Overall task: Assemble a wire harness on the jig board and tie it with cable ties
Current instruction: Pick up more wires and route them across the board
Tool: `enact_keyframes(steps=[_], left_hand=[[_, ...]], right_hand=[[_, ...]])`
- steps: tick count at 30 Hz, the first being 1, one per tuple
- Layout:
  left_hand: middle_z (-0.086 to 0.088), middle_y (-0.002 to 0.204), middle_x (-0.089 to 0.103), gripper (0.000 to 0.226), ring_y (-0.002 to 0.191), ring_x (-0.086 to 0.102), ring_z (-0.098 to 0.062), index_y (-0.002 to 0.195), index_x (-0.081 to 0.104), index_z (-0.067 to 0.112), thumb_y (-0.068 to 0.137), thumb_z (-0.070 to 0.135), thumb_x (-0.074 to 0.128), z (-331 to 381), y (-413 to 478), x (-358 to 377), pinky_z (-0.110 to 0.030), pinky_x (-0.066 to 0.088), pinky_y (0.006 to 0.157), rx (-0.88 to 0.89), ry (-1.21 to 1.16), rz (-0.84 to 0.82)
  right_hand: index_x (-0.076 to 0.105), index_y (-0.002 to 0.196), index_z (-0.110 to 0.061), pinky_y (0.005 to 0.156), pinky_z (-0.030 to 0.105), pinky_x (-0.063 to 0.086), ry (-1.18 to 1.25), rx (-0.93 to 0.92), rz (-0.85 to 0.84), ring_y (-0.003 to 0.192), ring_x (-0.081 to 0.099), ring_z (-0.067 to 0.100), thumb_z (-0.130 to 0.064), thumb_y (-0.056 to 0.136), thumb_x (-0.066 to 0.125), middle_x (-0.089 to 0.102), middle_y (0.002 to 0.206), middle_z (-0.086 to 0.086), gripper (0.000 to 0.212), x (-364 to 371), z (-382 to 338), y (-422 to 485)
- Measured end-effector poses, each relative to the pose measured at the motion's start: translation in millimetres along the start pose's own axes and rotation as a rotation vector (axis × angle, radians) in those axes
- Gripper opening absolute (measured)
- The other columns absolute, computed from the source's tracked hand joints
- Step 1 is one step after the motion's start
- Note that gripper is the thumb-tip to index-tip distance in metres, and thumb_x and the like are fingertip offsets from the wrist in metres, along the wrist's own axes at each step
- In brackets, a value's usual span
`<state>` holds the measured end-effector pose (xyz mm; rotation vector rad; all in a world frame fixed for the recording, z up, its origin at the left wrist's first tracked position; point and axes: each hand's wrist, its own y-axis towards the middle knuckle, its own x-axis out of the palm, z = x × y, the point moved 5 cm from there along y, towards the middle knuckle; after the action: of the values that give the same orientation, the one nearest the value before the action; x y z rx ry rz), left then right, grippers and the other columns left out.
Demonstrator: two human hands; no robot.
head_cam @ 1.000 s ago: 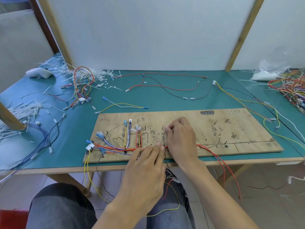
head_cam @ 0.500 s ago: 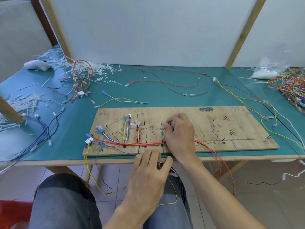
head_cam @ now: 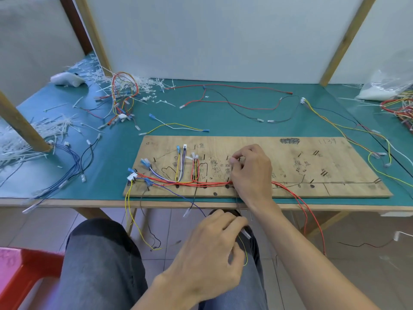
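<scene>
Your right hand (head_cam: pixel 252 173) rests mid-way along the jig board (head_cam: pixel 335 166), thumb and forefinger pinched together at its 11 o'clock; what they nip is too small to tell. The wire bundle (head_cam: pixel 190 183) runs from the board's 9 o'clock and vanishes under that hand. Your left hand (head_cam: pixel 212 245), at the board's 6 o'clock below the table (head_cam: pixel 223 128) edge, curls round hanging wires (head_cam: pixel 247 257), which the fingers mostly hide.

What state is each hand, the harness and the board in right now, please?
jig board, flat on the table, left part wired.
wire harness, laid along the board, ends hanging off.
right hand, pinching a dark wire on the board.
left hand, gripping hanging wires below the table.
cable ties, loose, unused.
</scene>
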<state>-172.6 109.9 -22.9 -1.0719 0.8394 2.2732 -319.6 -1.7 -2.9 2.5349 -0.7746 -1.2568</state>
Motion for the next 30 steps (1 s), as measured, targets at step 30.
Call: enact_keyframes(steps=[30], left_hand=[[0.019,0.065,0.07,0.013,0.064,0.068,-0.001,0.073,0.077,0.033,0.084,0.033,0.084,-63.7,11.2,-103.8,-0.011,0.049,0.062,-0.601,-0.152,0.228]], right_hand=[[0.077,0.099,-0.016,0.081,0.038,0.054,0.186,-0.413,-0.14,0.09,0.063,0.015,-0.015,0.095,0.076,0.068,0.093,-0.007,0.003,-9.0,-13.9,-43.4]])
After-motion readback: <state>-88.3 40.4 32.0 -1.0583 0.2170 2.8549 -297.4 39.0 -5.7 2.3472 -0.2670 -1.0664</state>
